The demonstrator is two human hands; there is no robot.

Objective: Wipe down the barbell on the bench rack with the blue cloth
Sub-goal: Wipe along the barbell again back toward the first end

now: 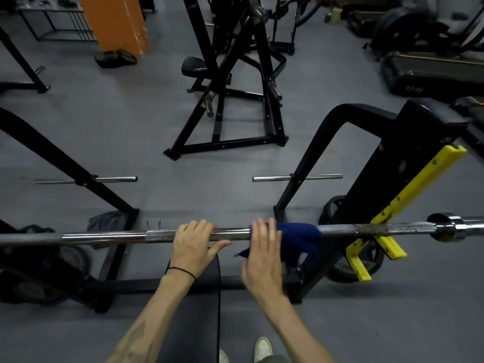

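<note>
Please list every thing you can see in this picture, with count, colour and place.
barbell: one, chrome, across the rack
blue cloth: one, draped over the bar, right of centre
bench: one, black, under the bar
rack hooks: yellow, right side
weight plates: black, on the floor behind the right upright
machine: one, black, beyond
pillar: one, orange, far left
left hand: grips the bar
right hand: on the cloth

Gym, grey rubber floor (146,142), black weight machine (235,95), treadmill (429,72); barbell (366,228) on rack
</note>
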